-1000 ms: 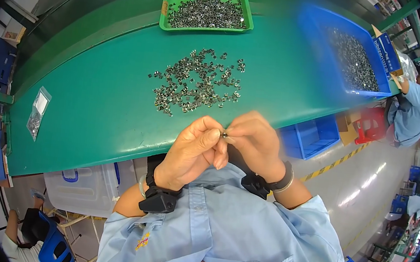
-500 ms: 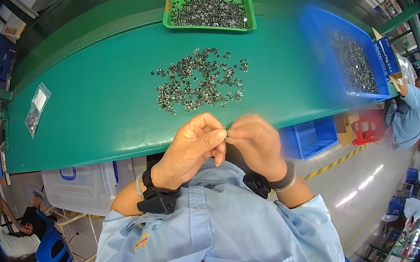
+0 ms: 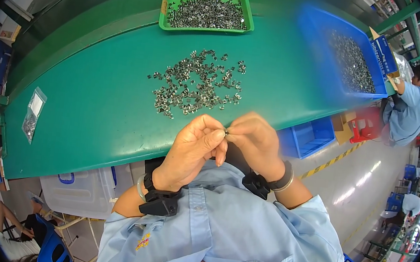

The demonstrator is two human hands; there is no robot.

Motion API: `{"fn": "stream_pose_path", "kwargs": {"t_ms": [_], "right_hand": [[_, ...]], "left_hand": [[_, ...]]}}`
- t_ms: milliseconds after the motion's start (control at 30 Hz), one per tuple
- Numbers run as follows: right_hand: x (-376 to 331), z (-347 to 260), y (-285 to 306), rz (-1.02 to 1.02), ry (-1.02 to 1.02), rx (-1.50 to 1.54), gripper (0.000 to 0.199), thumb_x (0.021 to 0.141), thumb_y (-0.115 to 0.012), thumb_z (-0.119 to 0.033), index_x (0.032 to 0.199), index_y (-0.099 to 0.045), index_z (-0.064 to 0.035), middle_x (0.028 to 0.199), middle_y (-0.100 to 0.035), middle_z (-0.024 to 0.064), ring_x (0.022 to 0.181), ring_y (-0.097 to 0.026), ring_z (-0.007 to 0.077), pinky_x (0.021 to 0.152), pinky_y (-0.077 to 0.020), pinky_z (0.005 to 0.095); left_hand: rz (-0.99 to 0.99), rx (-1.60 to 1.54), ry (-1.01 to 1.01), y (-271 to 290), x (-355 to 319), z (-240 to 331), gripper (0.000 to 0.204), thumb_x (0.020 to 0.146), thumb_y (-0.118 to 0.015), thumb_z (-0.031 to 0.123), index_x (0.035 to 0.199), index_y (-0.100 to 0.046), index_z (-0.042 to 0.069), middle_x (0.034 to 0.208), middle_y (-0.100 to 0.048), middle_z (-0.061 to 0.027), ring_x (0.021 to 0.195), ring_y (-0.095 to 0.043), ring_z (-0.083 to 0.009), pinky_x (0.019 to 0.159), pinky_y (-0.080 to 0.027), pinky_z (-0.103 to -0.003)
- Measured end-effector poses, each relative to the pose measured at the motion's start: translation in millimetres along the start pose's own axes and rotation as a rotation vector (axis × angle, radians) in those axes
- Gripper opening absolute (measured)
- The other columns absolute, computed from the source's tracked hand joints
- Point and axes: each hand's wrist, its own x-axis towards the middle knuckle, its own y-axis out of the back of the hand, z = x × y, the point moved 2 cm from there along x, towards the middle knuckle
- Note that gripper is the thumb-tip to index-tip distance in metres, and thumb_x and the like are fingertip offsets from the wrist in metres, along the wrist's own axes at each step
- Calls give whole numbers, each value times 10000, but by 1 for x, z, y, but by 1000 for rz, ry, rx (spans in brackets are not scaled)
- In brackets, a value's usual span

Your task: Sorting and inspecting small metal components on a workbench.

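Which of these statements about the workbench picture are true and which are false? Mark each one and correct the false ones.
1. Both hands pinch one small metal part between them. True.
2. The green tray is empty. False: it holds many small metal parts.
3. A loose pile of metal parts lies on the green table beyond the hands. True.
4. The left hand rests flat on the table. False: it is raised, fingertips meeting the right hand.
5. The blue bin sits to the left of the green tray. False: it sits to the right.
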Motion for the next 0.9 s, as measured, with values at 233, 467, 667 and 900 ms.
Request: {"fn": "stream_pose_path", "kwargs": {"t_ms": [233, 467, 667, 900], "right_hand": [[70, 17, 19, -47, -120, -86, 34, 836, -612, -35, 853, -583, -40, 796, -616, 53, 750, -587, 139, 676, -479, 263], [187, 64, 49, -61, -160, -107, 145, 886, -566, -73, 1008, -577, 5, 894, -621, 54, 820, -592, 114, 762, -485, 255], [147, 81, 60, -311, -155, -410, 182, 862, -602, -81, 1032, -602, -16, 923, -620, 44, 865, -596, 138, 781, -487, 273], [126, 78, 64, -577, -97, -569, 171, 825, -626, -81, 990, -612, -35, 894, -596, 59, 851, -597, 197, 761, -493, 292]], "left_hand": [[56, -53, -51, 10, 3, 10, 159, 958, -475, 167, 1059, -480, 45, 805, -567, -77, 595, -544, -152, 555, -463, -304], [-1, -140, -16, 19, 6, 13, 165, 961, -463, 164, 1076, -481, 46, 810, -564, -86, 598, -545, -157, 564, -468, -308], [-107, -202, 11, 23, 7, 14, 140, 961, -454, 120, 1068, -490, 36, 833, -582, -91, 657, -561, -156, 620, -490, -306], [-127, -187, 5, 22, 7, 12, 131, 957, -458, 109, 1058, -491, 33, 821, -581, -101, 655, -557, -159, 628, -493, -318]]}}
